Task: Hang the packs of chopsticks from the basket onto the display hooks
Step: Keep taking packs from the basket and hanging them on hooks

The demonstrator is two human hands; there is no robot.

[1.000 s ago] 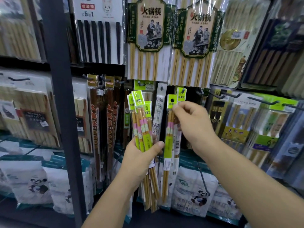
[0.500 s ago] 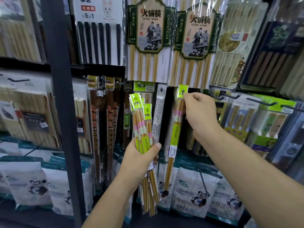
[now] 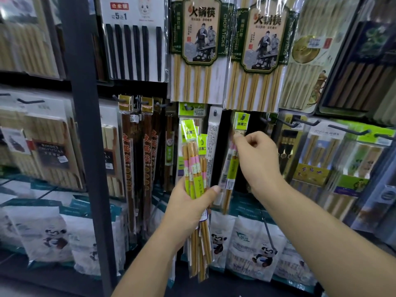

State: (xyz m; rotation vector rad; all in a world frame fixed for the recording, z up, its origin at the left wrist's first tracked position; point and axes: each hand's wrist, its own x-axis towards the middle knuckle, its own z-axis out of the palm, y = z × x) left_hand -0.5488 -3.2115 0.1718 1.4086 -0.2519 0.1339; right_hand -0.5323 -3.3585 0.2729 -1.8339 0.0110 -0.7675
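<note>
My left hand (image 3: 188, 202) grips a bundle of chopstick packs (image 3: 192, 159) around the middle. They hold bamboo sticks with pink bands under bright green header cards, and the bundle stands upright in front of the shelf. To its right, one matching single pack (image 3: 241, 122) hangs with its green header on a display hook (image 3: 243, 116). My right hand (image 3: 257, 159) is just below that header, with thumb and forefinger pinching the pack's upper part. The basket is out of sight.
A dark upright post (image 3: 85, 146) stands left of the bundle. Large hot-pot chopstick packs (image 3: 199, 50) hang directly above. A narrow white pack (image 3: 214, 136) hangs between bundle and hung pack. Bare hook ends (image 3: 285, 123) stick out at right; panda-printed bags (image 3: 257, 243) line the lower shelf.
My right hand lifted one pack up from beside the bundle to the hook. Its header now sits on the hook and the hand has slid down below it. My left hand has barely moved.
</note>
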